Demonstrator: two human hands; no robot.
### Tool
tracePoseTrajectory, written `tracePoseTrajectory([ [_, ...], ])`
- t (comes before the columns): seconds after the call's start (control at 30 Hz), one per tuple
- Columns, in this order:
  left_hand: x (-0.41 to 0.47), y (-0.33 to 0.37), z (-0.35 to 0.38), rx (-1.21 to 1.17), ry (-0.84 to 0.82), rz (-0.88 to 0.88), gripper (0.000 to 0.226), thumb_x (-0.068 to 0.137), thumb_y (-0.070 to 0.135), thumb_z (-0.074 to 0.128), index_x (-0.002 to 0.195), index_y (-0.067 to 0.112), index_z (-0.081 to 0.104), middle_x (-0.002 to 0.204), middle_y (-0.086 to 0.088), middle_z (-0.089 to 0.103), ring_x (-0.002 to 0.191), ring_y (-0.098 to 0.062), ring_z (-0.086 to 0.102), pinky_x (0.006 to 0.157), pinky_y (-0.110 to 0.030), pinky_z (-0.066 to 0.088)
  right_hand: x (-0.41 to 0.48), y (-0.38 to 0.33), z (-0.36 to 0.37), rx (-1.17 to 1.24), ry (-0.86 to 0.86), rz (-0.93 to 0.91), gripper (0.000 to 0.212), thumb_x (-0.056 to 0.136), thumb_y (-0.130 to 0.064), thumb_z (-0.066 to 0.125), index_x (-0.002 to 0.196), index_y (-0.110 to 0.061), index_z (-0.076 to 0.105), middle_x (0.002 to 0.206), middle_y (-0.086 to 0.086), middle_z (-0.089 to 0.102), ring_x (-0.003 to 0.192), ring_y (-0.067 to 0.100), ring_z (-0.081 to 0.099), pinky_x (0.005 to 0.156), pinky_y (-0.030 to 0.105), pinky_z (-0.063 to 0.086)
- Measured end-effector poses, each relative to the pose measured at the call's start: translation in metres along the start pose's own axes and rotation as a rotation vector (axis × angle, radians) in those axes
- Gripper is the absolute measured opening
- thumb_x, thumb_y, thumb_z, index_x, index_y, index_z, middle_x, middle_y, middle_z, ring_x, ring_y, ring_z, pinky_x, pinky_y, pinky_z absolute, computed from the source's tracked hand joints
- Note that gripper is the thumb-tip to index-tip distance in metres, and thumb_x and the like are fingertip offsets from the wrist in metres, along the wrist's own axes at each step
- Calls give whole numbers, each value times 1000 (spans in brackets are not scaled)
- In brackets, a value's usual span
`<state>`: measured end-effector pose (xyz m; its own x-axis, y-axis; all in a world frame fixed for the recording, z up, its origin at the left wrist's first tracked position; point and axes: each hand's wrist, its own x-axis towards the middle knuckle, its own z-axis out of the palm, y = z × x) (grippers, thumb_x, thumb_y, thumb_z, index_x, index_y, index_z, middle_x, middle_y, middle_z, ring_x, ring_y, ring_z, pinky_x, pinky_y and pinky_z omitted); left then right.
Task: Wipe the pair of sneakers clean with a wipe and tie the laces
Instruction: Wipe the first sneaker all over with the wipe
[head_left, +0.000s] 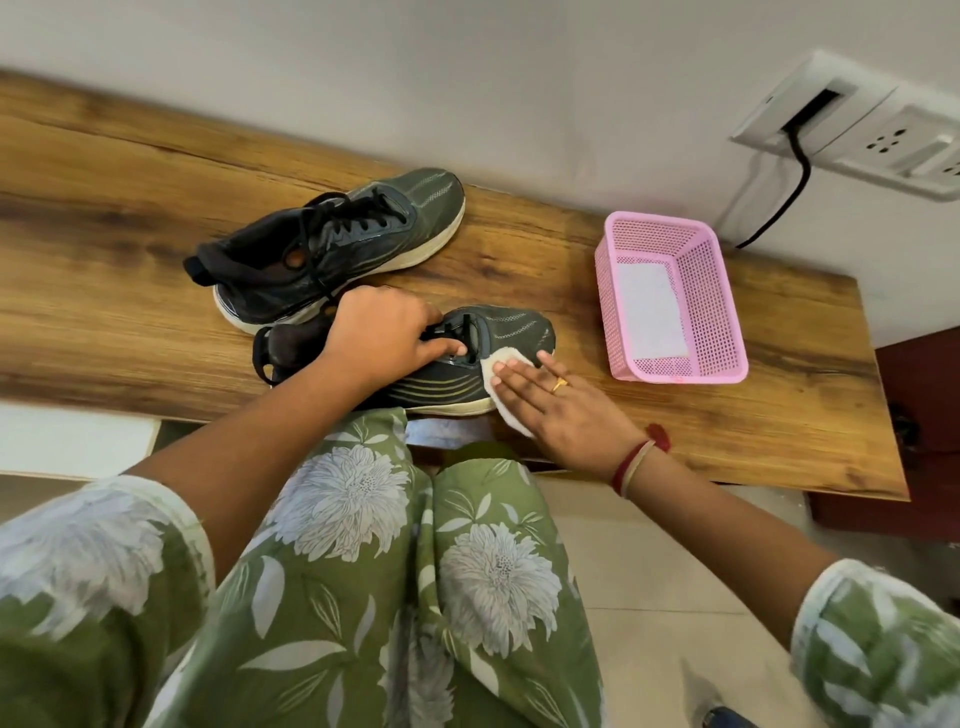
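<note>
The near sneaker (511, 332) lies along the front edge of the wooden worktop (130, 208), toe to the right. The pale curved lines on its side form no letters that can be read. The left hand (384, 338) grips it from above, fingers curled down over the laces (464, 328), so the tongue and most of the lacing are hidden. The right hand (561, 405) lies flat with straight fingers, pressing a white wipe (503, 359) against the sneaker's side near the toe. Most of the wipe is covered by the palm, and only its upper corner and lower edge show.

The far sneaker (363, 228) sits just behind, angled toward the wall, its black laces loose and trailing toward the near one. Any mark on it is too small to make out.

To the right, apart from both sneakers, stands a pink perforated basket (724, 312) with a white sheet (649, 306) flat on its bottom. Whether that is one sheet or several cannot be told. On the wall above, a white socket plate (893, 140) is cut off by the frame edge, and a black cable (779, 202) drops from it behind the worktop.
</note>
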<state>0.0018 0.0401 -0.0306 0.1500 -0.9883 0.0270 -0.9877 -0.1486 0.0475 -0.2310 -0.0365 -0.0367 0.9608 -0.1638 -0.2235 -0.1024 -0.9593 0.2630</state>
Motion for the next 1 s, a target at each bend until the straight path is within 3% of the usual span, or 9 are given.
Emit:
tracePoseTrajectory([
  [0.13, 0, -1, 1, 4, -9, 5, 63, 81, 75, 39, 108, 27, 69, 80, -4, 68, 79, -24, 65, 54, -26, 32, 6, 7, -3, -14, -17, 32, 51, 88, -18, 29, 131, 1, 49, 135, 21, 50, 127, 33, 47, 113, 44, 16],
  [0.3, -1, -1, 5, 5, 15, 23, 65, 81, 75, 37, 110, 26, 68, 84, -4, 69, 82, -24, 65, 59, -28, 40, 0, 11, -3, 38, -21, -119, 50, 88, -18, 31, 130, -2, 52, 133, 18, 53, 124, 30, 50, 109, 46, 25],
  [0.43, -1, -3, 5, -19, 7, 16, 66, 80, 75, 37, 111, 26, 69, 84, -5, 69, 82, -25, 65, 61, -30, 43, 11, 30, -11, 37, -35, 3, 52, 87, -21, 30, 128, -1, 55, 132, 18, 54, 124, 31, 51, 107, 49, 24],
  [0.57, -2, 0, 7, 9, 23, 30, 65, 81, 74, 37, 110, 26, 68, 85, -5, 69, 83, -25, 65, 62, -30, 41, 4, 7, -10, 104, -40, -140, 52, 83, -23, 32, 123, -2, 59, 125, 17, 60, 118, 29, 56, 107, 45, 25],
  [0.73, -2, -2, 6, 4, 11, 22, 65, 82, 74, 35, 112, 26, 68, 86, -4, 69, 84, -24, 65, 61, -29, 39, 8, 12, -9, 92, 18, 33, 48, 86, -26, 39, 123, -2, 59, 125, 17, 60, 119, 30, 55, 112, 41, 22],
  [0.83, -3, 0, 8, 15, 32, 42, 67, 81, 75, 33, 111, 27, 68, 86, -2, 69, 84, -23, 65, 63, -31, 43, 3, -14, 1, 163, 36, -29, 45, 87, -24, 52, 124, -1, 58, 126, 17, 59, 120, 29, 54, 108, 45, 25],
  [0.93, -3, 0, 7, 8, 26, 48, 65, 82, 74, 35, 111, 27, 68, 87, -3, 69, 84, -24, 64, 63, -31, 41, 3, 8, -5, 120, 76, -29, 48, 86, -26, 38, 121, -2, 61, 122, 16, 62, 116, 29, 57, 106, 46, 28],
  [1.0, -2, -1, 5, 7, 21, 45, 64, 82, 74, 35, 110, 27, 68, 86, -3, 69, 84, -24, 64, 62, -30, 40, 6, 9, -8, 106, 59, 43, 48, 86, -25, 38, 121, -1, 60, 123, 18, 61, 116, 30, 57, 106, 47, 28],
])
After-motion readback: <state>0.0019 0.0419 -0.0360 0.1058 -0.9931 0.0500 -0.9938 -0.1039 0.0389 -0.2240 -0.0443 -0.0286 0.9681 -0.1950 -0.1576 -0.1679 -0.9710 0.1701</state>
